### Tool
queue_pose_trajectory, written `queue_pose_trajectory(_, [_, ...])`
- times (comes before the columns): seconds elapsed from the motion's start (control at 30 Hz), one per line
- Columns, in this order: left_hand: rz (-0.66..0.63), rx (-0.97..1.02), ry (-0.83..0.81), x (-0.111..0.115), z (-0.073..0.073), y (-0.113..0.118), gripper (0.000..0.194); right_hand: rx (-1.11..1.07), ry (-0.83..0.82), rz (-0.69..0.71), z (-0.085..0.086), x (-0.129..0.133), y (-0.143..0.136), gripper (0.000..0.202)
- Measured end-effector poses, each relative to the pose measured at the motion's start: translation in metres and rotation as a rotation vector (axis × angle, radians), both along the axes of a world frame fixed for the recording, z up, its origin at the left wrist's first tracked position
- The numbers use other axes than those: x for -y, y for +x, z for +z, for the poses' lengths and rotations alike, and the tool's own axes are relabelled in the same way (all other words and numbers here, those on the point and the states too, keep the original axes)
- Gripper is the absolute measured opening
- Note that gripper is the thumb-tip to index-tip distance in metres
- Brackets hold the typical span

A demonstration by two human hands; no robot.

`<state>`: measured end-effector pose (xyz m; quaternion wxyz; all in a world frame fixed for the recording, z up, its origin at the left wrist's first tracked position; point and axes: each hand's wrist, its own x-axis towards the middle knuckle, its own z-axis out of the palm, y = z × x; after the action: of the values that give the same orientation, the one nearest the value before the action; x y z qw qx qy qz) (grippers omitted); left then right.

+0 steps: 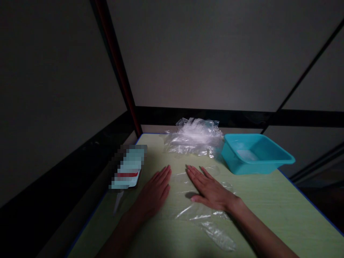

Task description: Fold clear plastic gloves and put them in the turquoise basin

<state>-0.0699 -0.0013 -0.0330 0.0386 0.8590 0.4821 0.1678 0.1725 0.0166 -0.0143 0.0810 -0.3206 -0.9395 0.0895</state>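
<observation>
Plastic film (199, 216) judged light, limp, slippery; best pinched at edge. Left hand (156, 191), right hand (209, 190) flattened, nothing pinched.

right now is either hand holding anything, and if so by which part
Nothing is held: the right hand is spread palm down over the clear plastic film, and the left hand is open near its left edge.

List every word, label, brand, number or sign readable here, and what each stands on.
None can be read.
Flat rectangular item at the table's left: pixelated, so any lettering is unreadable.
Teal tub, crumpled clear plastic and flattened clear plastic: no lettering can be made out.
</observation>
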Motion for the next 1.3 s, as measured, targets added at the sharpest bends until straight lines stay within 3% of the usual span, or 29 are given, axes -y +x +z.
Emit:
queue_pose_trajectory(0.13, [0.020, -0.010, 0.018, 0.001, 0.005, 0.008, 0.049, 0.019, 0.032, -0.022, 0.001, 0.001, -0.002, 0.078])
queue_pose_trajectory(0.27, [-0.014, -0.003, 0.034, 0.004, 0.010, 0.041, 0.051, 0.018, 0.074, -0.036, -0.006, 0.001, -0.002, 0.078])
queue_pose_trajectory(0.4, [-0.037, 0.008, 0.019, 0.007, 0.006, 0.076, 0.050, 0.015, 0.105, -0.030, -0.013, 0.001, 0.000, 0.071])
queue_pose_trajectory(0.5, [0.002, 0.022, 0.000, 0.006, 0.000, 0.083, 0.052, 0.013, 0.111, -0.045, -0.015, 0.001, 0.000, 0.069])
queue_pose_trajectory(0.67, [0.050, -0.042, 0.000, 0.005, -0.004, 0.065, 0.053, 0.021, 0.080, -0.057, -0.012, 0.002, -0.001, 0.076])
queue_pose_trajectory(1.03, [0.165, -0.061, 0.031, 0.019, -0.012, -0.004, 0.050, 0.024, 0.035, -0.059, -0.009, 0.002, 0.000, 0.077])
queue_pose_trajectory(1.3, [0.187, -0.131, 0.052, 0.022, -0.013, -0.011, 0.049, -0.044, -0.095, -0.044, -0.006, -0.003, 0.005, 0.076])
